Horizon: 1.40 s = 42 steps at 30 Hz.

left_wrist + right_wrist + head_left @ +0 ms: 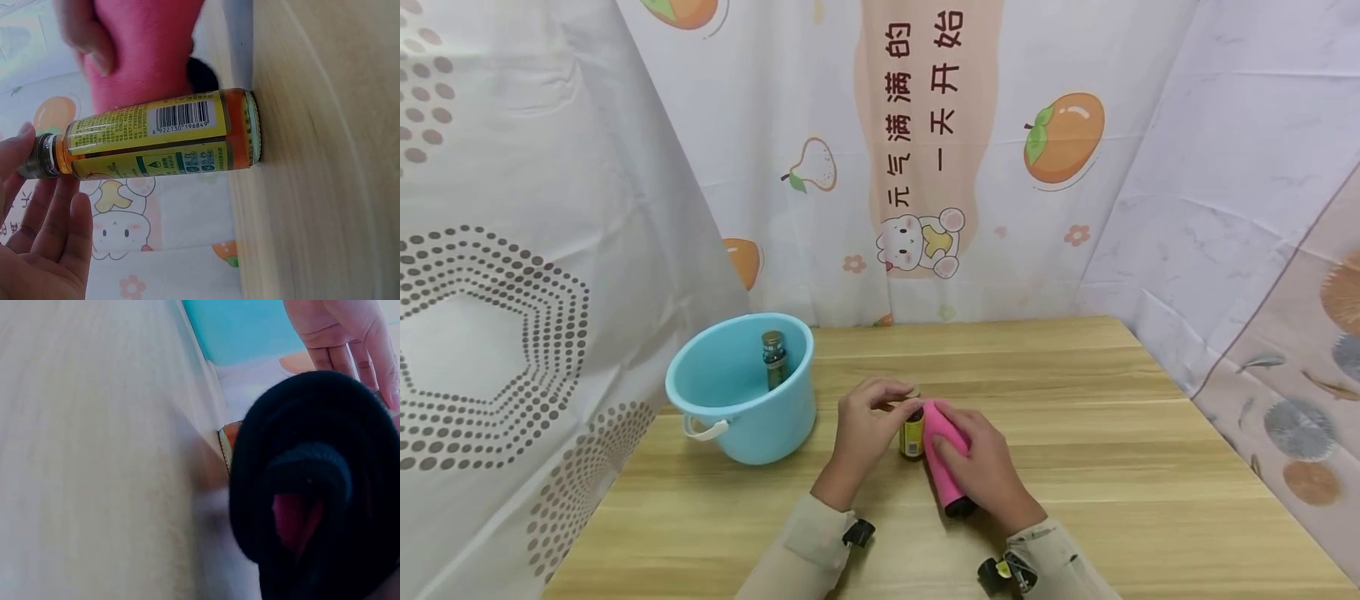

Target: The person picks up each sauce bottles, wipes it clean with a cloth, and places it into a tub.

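A small glass bottle (912,440) with a yellow label stands upright on the wooden table. My left hand (871,422) pinches its dark cap (41,156) between thumb and fingers. Orange contents and a barcode show in the left wrist view. Right beside the bottle, my right hand (987,465) grips a pink cloth roll (942,446) with a black end, which leans at a slant. From the right wrist, the roll's black end (250,481) shows coiled layers with pink inside. That end hides most of the bottle and the gripping right hand there.
A light blue bucket (775,425) with a white handle (706,431) stands on the table's left side. Inside it leans another bottle (774,358) with a gold-coloured cap. A printed curtain (842,83) hangs behind the table (1075,400).
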Tool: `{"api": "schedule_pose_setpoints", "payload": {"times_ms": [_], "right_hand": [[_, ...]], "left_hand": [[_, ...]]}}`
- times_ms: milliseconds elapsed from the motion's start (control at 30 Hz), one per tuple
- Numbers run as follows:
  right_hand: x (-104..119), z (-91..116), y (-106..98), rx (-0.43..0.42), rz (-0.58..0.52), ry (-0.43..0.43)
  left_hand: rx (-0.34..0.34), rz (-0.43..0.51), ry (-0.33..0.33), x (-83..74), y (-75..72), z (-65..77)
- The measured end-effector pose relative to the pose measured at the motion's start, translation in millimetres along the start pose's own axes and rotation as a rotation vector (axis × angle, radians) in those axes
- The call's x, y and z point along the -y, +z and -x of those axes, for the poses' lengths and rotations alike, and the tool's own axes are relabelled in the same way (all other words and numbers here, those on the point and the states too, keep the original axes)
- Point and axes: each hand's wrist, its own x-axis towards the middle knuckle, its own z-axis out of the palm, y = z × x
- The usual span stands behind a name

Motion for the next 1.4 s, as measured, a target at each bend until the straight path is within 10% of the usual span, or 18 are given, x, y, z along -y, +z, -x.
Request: {"api": "schedule_pose_setpoints", "payload": {"times_ms": [533, 1400], "right_hand": [[2.2, -1.6, -2.7, -0.123, -0.201, -0.168], [-2.8, -0.1, 3.4, 0.088, 0.027, 0.1]], "left_hand": [[0.01, -0.005, 0.008, 1.1, 0.7, -0.7], [0.019, 0.002, 0.018, 0.5, -0.2, 0.8]]}}
